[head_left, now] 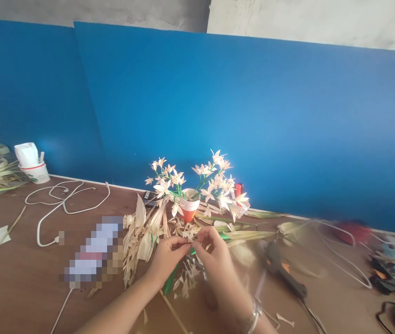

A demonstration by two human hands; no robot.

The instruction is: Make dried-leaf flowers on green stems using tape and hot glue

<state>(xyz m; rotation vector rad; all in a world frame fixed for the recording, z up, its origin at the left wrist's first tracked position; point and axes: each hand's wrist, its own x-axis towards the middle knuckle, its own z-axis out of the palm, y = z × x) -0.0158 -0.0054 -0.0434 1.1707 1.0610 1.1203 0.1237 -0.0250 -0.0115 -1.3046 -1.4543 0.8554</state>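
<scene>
My left hand [169,257] and my right hand [216,257] meet fingertip to fingertip over the table. Both are closed in a pinch, and the small pale thing between the fingers is too small to name. Just beyond them stands a white and orange-red cup [188,211] with pale handmade flowers [218,190] on green stems, spreading to both sides. Dried husk leaves [145,234] lie around the cup and left of my hands. Below my fingers are pale husk scraps [186,280] and a roll of green tape [170,280], partly covered.
A black glue gun [283,269] lies to the right with its cord. At the left are a blurred-out phone-like thing [95,250], a white cable [44,218] and a paper cup [35,173]. Tools and cords clutter the far right. A blue panel [253,116] stands behind the table.
</scene>
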